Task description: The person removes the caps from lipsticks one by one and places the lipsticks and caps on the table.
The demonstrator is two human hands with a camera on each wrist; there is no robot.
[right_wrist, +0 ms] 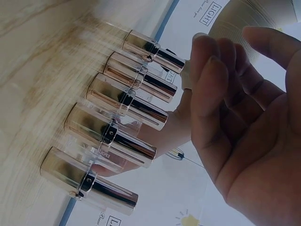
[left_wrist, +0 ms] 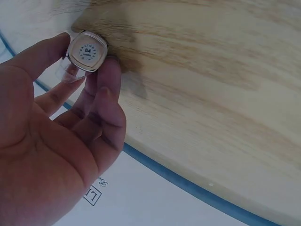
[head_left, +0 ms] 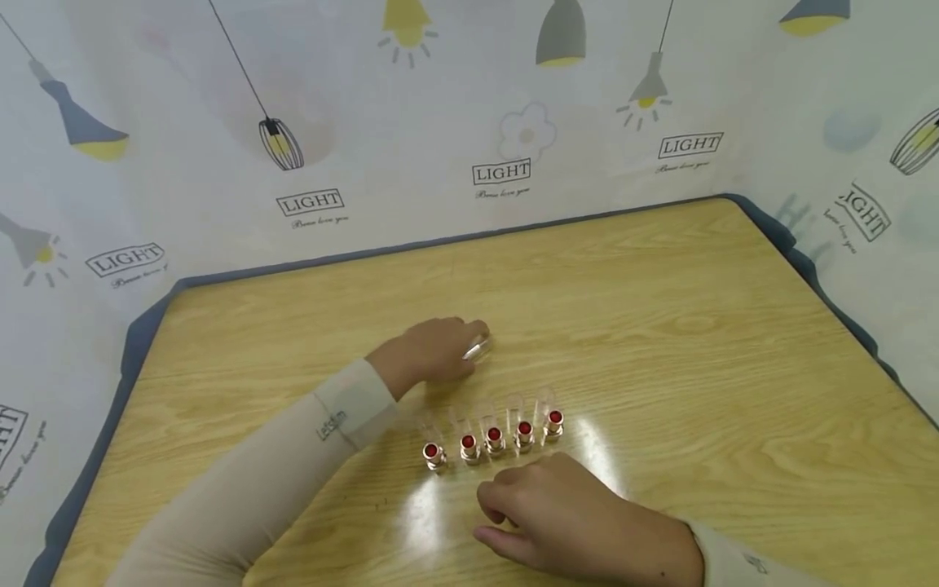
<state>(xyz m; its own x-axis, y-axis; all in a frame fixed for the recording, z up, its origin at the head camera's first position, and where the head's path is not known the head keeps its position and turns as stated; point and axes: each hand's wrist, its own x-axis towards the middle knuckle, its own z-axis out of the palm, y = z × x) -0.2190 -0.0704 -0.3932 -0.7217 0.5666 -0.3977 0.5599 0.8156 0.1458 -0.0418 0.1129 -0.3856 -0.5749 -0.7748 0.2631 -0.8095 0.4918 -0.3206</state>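
At the middle of the table, beyond a row of lipsticks, my left hand [head_left: 440,346] pinches a lipstick tube [head_left: 477,349] between thumb and fingers. In the left wrist view the square base of that lipstick tube [left_wrist: 87,51] faces the camera, marked 04, with a clear part behind it. Several uncapped lipsticks [head_left: 524,436] with gold cases and red tips stand upright in the row. Clear caps [head_left: 516,403] stand just behind them. Close in front of the row hovers my right hand [head_left: 565,514], fingers loosely bent and holding nothing; the right wrist view shows the gold lipsticks [right_wrist: 129,106] beside it.
The wood-grain table [head_left: 660,326] has a blue-grey edge [head_left: 455,238] along its far side. A white curtain-like backdrop [head_left: 411,155] printed with lamps and "LIGHT" surrounds it. Past the row's left end, the left sleeve [head_left: 293,456] crosses the table.
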